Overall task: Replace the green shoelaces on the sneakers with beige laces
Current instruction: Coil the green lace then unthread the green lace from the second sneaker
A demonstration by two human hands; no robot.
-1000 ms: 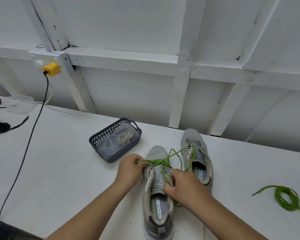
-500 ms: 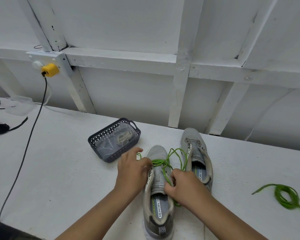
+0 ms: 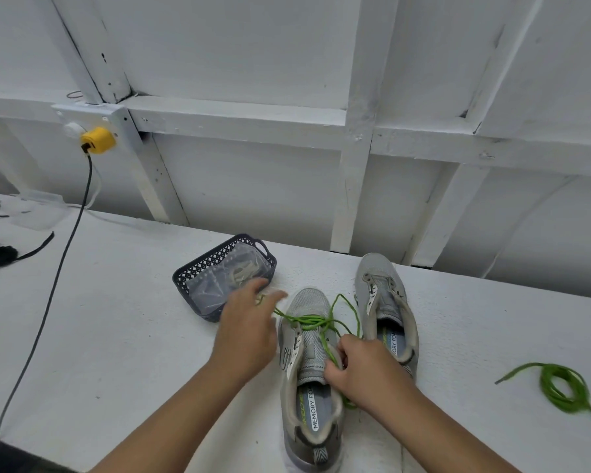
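The near sneaker lies on the desk with its green lace half pulled out. The right hand pinches the lace at the tongue, likely to steady it. The left hand, fingers spread and seemingly holding nothing, hovers by the basket of beige laces. A removed green lace lies coiled at right, beyond the far, unlaced sneaker.

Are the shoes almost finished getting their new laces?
Not yet. Done: the far sneaker is bare, its green lace lying coiled aside. Now: the right hand pulls green lace from the near sneaker. Left: beige laces wait in the basket.
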